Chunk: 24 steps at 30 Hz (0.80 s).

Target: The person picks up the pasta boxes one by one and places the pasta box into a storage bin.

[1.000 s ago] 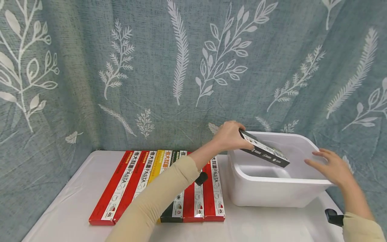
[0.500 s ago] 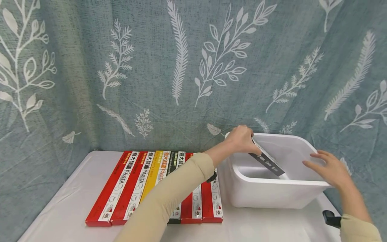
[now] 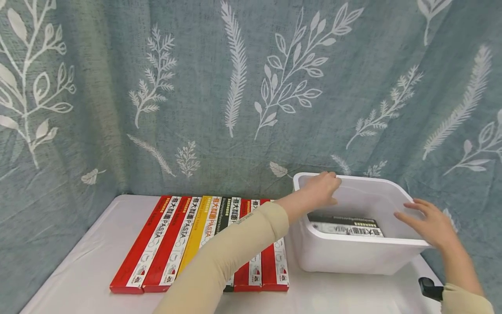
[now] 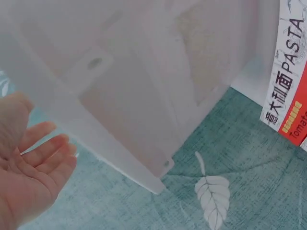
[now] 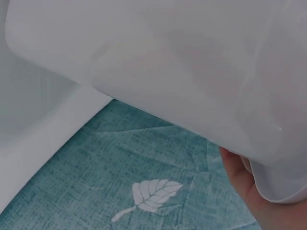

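A black-and-white pasta box (image 3: 349,226) lies lengthwise on the floor of the white bin (image 3: 364,255). Above the bin's left end is my left hand (image 3: 323,189), apart from the box. In the left wrist view the fingers of this left hand (image 4: 36,165) bend loosely around nothing, beside the bin's wall (image 4: 129,110). At the bin's right end my right hand (image 3: 433,220) rests over the rim, its thumb and fingers spread loosely inward. The right wrist view shows part of that right hand (image 5: 240,179) behind the rim's corner.
Several pasta boxes lie side by side left of the bin: red ones (image 3: 135,257), a yellow one (image 3: 196,235) and a black one (image 3: 223,218). My left forearm crosses over them. A patterned blue-green curtain (image 3: 204,87) hangs behind the white table (image 3: 86,261).
My left hand lowered the black pasta box into the bin and let go of it; the box went from tilted to lying flat. My right hand stayed at the bin's right rim.
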{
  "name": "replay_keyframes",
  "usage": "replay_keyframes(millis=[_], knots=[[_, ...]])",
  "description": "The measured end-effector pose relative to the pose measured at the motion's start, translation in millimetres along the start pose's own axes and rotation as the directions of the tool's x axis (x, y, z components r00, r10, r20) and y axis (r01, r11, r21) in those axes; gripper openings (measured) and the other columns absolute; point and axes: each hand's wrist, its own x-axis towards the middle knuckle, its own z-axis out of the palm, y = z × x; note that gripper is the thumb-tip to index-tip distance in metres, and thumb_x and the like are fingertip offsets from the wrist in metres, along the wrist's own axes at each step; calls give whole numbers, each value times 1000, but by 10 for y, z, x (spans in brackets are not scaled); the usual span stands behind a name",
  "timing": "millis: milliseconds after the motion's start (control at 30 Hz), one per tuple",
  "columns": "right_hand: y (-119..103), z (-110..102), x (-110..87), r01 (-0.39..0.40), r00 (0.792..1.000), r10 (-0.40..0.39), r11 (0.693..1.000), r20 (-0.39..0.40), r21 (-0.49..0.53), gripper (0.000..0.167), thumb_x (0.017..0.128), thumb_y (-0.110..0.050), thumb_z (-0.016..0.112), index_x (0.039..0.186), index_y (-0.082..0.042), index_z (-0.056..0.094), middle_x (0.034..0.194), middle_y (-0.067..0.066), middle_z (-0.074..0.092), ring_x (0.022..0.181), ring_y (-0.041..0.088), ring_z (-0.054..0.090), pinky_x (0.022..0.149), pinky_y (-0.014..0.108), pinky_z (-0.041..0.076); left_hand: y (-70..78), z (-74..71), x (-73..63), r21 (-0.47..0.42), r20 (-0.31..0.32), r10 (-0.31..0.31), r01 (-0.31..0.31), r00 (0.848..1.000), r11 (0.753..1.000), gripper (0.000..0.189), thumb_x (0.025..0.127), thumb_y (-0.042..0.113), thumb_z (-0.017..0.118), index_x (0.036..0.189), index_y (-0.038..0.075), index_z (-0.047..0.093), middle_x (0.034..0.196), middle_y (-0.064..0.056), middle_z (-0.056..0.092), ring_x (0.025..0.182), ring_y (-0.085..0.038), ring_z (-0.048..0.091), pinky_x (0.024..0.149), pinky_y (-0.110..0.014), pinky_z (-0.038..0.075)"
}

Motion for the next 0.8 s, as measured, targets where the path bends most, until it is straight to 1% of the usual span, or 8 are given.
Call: replay_keyframes(millis=[133,233,300,367,500,600,700,800], knots=[[-17,19,6,-3,1000,3,1000,1,2,77,95,-52,53,135,12,46,146,40,21,128,66,17,90,79,20,-54,-73,-66,-37,-30,-17,16,999,999,61,89,44,69,139,13,53,133,-3,55,119,-17,53,90,-23,48],[-11,11,6,-7,1000,7,1000,-4,-7,77,95,-52,53,135,13,45,146,40,21,127,66,17,90,80,18,-128,-137,-139,-137,-59,-65,56,996,989,71,85,53,69,144,17,49,142,-2,49,128,-18,48,95,-29,47],[-4,10,6,-5,1000,5,1000,-1,-9,77,95,-52,53,136,13,44,146,40,21,127,66,17,90,79,18,-188,-159,-210,-225,-76,-104,85,992,971,77,82,57,70,146,21,46,146,0,45,132,-17,44,97,-32,46],[3,0,9,0,1000,0,1000,3,-11,78,95,-52,53,137,13,43,146,41,21,127,66,17,91,79,17,-248,-172,-294,-323,-103,-137,97,985,941,80,79,58,72,146,24,46,148,1,43,134,-16,41,100,-36,44],[8,8,15,-7,1000,7,1000,-9,-21,79,95,-53,52,137,13,41,146,41,20,128,65,17,92,79,15,-376,-158,-500,-479,-171,-166,65,971,876,81,77,54,75,146,24,45,148,1,44,135,-17,41,103,-39,41],[9,30,21,-21,999,20,999,-31,-31,79,95,-53,53,136,14,41,145,41,21,128,64,17,93,78,15,-467,-120,-687,-570,-202,-188,41,961,821,81,77,50,77,147,22,45,147,-1,45,133,-18,42,103,-41,40],[8,49,27,-27,999,25,999,-43,-38,79,95,-52,53,135,15,41,144,42,21,128,64,17,94,78,16,-547,-54,-925,-642,-209,-224,39,952,766,81,78,46,78,147,21,45,146,0,46,130,-18,46,102,-43,41],[6,57,31,-33,999,32,999,-37,-36,81,95,-53,53,137,15,38,144,43,20,128,65,17,94,78,17,-619,37,-1208,-701,-205,-268,49,941,712,80,77,42,80,147,22,44,146,1,45,128,-19,47,101,-42,42]])
